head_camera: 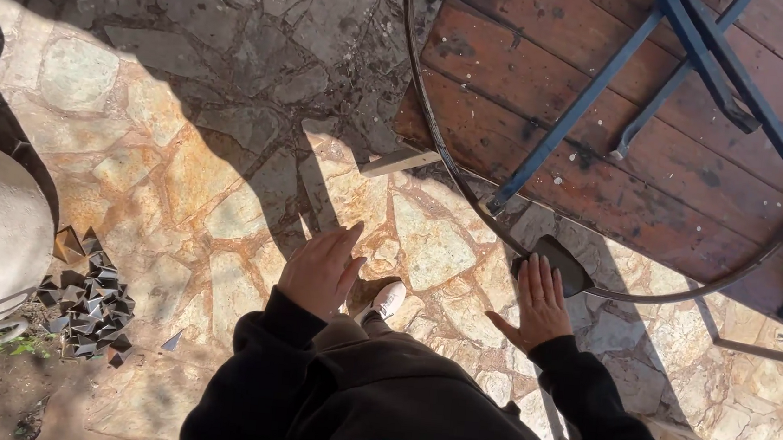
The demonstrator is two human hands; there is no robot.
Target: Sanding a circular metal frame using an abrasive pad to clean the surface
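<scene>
Single head-worn view, looking steeply down from standing height past a black-sleeved torso onto stone paving (pixel 228 161), both hands (pixel 320 270) (pixel 541 304) near lower centre, an overturned wooden table (pixel 657 157) filling upper right, a pale shoe (pixel 388 299) far below.

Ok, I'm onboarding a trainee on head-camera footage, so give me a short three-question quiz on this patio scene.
1. True or false: the right hand grips the metal hoop around the overturned wooden table.
2. Which is nearest the left hand? A) the white shoe B) the pile of dark metal pieces C) the blue metal legs
3. What is the ground made of?

Key: 1. False; it hovers open, fingers spread, holding nothing. 2. A. 3. Irregular stone paving.
</scene>
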